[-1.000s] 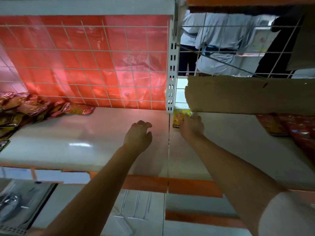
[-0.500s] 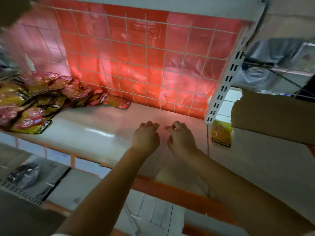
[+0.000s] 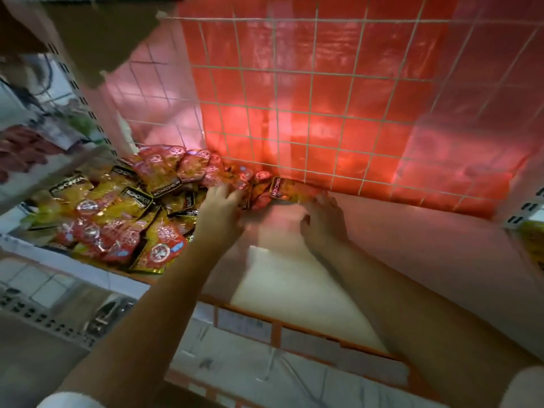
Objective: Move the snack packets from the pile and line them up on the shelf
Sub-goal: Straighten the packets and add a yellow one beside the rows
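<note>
A pile of red and yellow snack packets (image 3: 123,213) covers the left part of the white shelf (image 3: 412,254), up against the red wire-grid back panel. My left hand (image 3: 219,216) reaches into the pile's right edge, and its straight fingers touch a packet there. My right hand (image 3: 323,220) is just to the right, with its fingers curled over the end of a yellow-red packet (image 3: 290,191) lying at the foot of the back panel. One yellow packet (image 3: 534,245) lies at the far right, past the shelf upright.
The red back panel (image 3: 338,98) closes off the rear. An orange price rail (image 3: 294,325) runs along the shelf's front edge, with a lower shelf (image 3: 235,372) beneath. Cardboard (image 3: 97,33) hangs at the upper left. The shelf to the right of my hands is bare.
My view has swung left, toward the pile. Both hands have moved left from the bare middle of the shelf to the pile's right edge, and my right hand has closed on a packet.
</note>
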The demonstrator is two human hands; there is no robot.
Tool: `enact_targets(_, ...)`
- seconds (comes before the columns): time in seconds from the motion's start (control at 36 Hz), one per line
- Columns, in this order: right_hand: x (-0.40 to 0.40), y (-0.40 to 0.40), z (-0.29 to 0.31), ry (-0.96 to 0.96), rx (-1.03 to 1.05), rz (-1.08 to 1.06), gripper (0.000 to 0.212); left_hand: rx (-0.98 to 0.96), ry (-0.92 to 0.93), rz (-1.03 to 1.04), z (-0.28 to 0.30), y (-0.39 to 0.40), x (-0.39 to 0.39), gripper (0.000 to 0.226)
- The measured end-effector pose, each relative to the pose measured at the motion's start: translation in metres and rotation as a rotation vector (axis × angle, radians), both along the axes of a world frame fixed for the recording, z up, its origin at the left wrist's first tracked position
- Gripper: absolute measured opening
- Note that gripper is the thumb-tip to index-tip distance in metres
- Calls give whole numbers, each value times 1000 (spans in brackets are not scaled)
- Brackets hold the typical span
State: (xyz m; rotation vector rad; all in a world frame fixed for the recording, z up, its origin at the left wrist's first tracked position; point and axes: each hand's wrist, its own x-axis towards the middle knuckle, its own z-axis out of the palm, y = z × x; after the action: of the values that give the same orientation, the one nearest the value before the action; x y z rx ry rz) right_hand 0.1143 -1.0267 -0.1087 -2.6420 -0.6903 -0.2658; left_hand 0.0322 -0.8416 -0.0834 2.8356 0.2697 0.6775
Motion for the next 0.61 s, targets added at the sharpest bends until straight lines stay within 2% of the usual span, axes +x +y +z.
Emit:
enact_targets(0.14, 24, 41, 6, -7, 63, -103, 35, -126, 33, 80, 6, 45, 19, 31)
enact_targets(0.25, 43, 49, 0, 141, 57, -168, 32, -264, 188, 198, 5, 57, 33, 58)
enact_targets(0.33, 48, 48, -8, 177, -58, -162, 46, -317, 225, 239, 5, 59, 42, 73)
enact_targets(0.39, 47, 47, -7, 147, -26, -170, 52, -341, 263, 267, 7, 61, 50, 79)
enact_targets(0.5, 44, 45, -2, 143, -24, -177, 28, -319, 263, 245, 4, 65, 55, 79)
enact_targets(0.61, 43, 39, 4, 215, -53, -216, 23, -317, 216, 229, -2, 61, 51, 82)
